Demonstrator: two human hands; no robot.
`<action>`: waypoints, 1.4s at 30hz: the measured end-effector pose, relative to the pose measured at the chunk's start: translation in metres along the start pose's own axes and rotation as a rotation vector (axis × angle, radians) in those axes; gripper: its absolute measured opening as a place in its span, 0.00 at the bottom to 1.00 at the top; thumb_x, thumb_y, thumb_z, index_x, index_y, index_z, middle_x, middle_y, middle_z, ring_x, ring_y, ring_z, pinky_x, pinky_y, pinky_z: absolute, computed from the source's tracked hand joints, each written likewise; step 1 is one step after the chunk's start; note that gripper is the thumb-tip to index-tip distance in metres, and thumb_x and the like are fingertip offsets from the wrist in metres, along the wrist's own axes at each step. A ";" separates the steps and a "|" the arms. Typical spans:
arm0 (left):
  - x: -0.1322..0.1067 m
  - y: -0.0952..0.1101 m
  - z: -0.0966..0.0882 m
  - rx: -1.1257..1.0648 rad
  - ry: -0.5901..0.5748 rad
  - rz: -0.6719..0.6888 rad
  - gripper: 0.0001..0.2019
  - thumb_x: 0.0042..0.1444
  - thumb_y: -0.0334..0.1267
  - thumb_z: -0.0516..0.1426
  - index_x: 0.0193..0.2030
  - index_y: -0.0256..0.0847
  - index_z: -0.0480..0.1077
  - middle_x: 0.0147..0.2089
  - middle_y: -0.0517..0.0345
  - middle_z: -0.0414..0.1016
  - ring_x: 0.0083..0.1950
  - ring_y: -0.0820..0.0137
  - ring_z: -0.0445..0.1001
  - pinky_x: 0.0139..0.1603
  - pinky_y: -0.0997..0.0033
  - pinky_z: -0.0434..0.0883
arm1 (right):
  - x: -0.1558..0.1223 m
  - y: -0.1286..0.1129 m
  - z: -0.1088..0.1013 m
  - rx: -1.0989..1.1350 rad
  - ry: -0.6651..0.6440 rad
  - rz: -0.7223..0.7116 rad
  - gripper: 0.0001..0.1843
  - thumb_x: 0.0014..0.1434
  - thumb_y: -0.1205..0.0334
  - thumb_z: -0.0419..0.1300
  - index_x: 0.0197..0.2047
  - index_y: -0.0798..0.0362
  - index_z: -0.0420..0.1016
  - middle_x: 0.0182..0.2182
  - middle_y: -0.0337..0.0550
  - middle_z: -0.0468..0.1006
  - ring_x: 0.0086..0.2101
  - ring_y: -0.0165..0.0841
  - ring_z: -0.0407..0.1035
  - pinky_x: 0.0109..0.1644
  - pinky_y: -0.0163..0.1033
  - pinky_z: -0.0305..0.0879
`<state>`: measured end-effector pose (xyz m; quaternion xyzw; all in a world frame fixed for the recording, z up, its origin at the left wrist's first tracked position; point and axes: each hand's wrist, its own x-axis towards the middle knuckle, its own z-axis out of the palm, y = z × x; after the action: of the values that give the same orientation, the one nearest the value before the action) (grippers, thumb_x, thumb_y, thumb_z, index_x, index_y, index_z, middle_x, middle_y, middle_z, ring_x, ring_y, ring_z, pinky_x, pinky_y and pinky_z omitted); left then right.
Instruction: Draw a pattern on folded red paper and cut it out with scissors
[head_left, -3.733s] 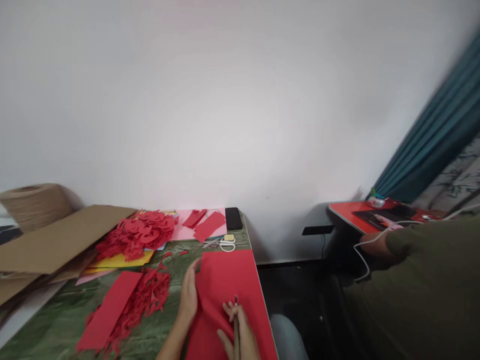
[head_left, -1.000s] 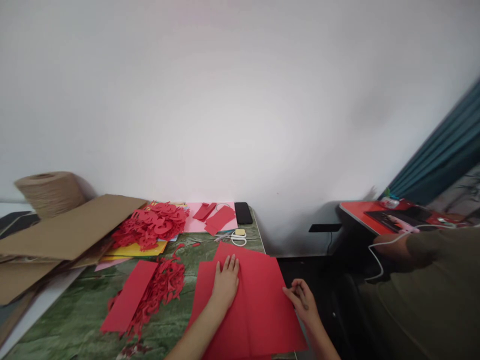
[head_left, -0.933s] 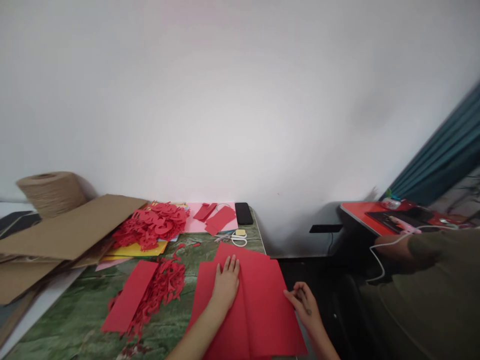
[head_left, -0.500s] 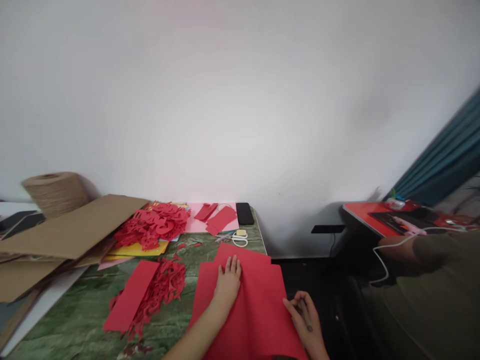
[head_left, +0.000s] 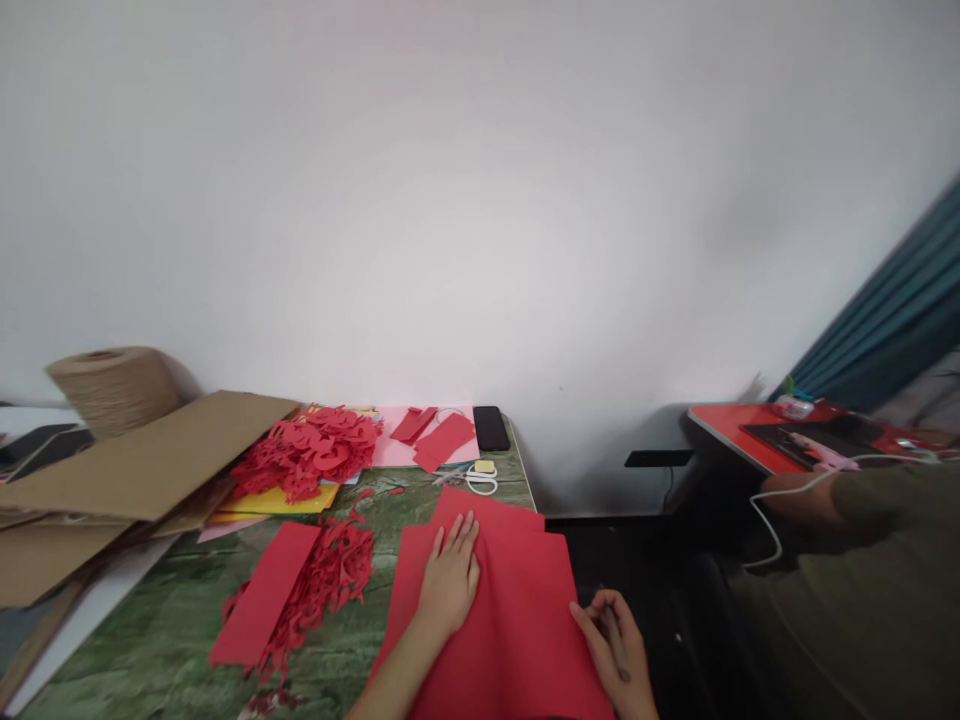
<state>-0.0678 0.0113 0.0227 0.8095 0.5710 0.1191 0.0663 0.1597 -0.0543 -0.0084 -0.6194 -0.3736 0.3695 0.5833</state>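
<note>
My left hand lies flat on a large sheet of red paper, which has a crease running down its middle. Another red sheet shows from under its far edge. At the paper's right edge, my right hand is closed around a slim greyish pen, with the thumb touching the paper. Left of the paper, a red paper strip rests on a heap of red paper scraps. White-handled scissors lie beyond the paper, beside a small yellow block.
Cardboard sheets, a cone of brown twine and a pile of red paper cut-outs occupy the green table's left side. A black phone lies at the far corner. Another person's arm is by an orange table.
My left hand has shifted slightly down and left on the red paper, its fingers more angled. The right hand stays at the edge with the pen.
</note>
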 end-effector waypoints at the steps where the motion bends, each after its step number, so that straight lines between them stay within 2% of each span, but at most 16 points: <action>1: -0.001 0.000 0.000 -0.012 0.004 0.000 0.27 0.53 0.30 0.44 0.62 0.40 0.50 0.65 0.58 0.47 0.65 0.68 0.44 0.63 0.58 0.47 | 0.000 0.000 0.000 -0.005 -0.002 -0.001 0.17 0.40 0.52 0.64 0.26 0.50 0.61 0.20 0.30 0.62 0.22 0.27 0.62 0.29 0.31 0.61; 10: 0.000 -0.002 0.003 -0.059 0.029 0.002 0.25 0.54 0.31 0.44 0.60 0.40 0.52 0.65 0.57 0.48 0.65 0.68 0.45 0.63 0.58 0.46 | -0.004 0.003 0.001 0.003 -0.005 -0.012 0.16 0.41 0.53 0.64 0.27 0.50 0.60 0.21 0.30 0.61 0.24 0.27 0.62 0.31 0.30 0.61; 16: -0.001 -0.001 0.001 -0.072 0.029 0.002 0.25 0.54 0.32 0.44 0.60 0.40 0.52 0.63 0.57 0.53 0.65 0.69 0.45 0.63 0.58 0.46 | -0.006 0.004 -0.002 -0.007 0.018 -0.004 0.17 0.40 0.53 0.64 0.26 0.50 0.60 0.22 0.31 0.62 0.23 0.27 0.62 0.30 0.31 0.61; 22: 0.000 0.002 -0.004 -0.074 0.006 -0.020 0.25 0.54 0.32 0.43 0.60 0.39 0.52 0.64 0.57 0.51 0.65 0.69 0.44 0.63 0.58 0.46 | -0.004 0.014 -0.005 0.012 0.028 0.011 0.18 0.38 0.51 0.65 0.25 0.50 0.61 0.20 0.31 0.62 0.22 0.27 0.60 0.27 0.31 0.60; 32: 0.000 0.000 -0.003 -0.087 -0.007 -0.022 0.25 0.54 0.32 0.43 0.61 0.40 0.52 0.64 0.57 0.50 0.65 0.69 0.44 0.63 0.58 0.45 | -0.012 -0.001 -0.011 0.035 0.022 0.102 0.22 0.36 0.47 0.65 0.24 0.51 0.60 0.17 0.29 0.61 0.19 0.26 0.59 0.23 0.30 0.59; 38: 0.000 -0.001 -0.001 -0.097 -0.004 -0.008 0.25 0.54 0.32 0.43 0.61 0.40 0.52 0.64 0.57 0.50 0.65 0.69 0.44 0.63 0.58 0.45 | -0.012 -0.011 -0.018 0.044 -0.098 0.196 0.24 0.37 0.44 0.64 0.23 0.50 0.57 0.17 0.29 0.60 0.19 0.26 0.58 0.23 0.30 0.57; 42: 0.000 -0.002 -0.001 -0.098 -0.002 -0.003 0.25 0.55 0.33 0.44 0.61 0.40 0.52 0.64 0.56 0.50 0.65 0.69 0.44 0.63 0.58 0.45 | -0.013 -0.009 -0.024 0.057 -0.205 0.158 0.23 0.40 0.48 0.65 0.23 0.50 0.55 0.18 0.29 0.59 0.21 0.25 0.56 0.25 0.29 0.57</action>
<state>-0.0692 0.0121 0.0230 0.8046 0.5656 0.1462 0.1067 0.1756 -0.0761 0.0018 -0.5891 -0.3707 0.4859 0.5285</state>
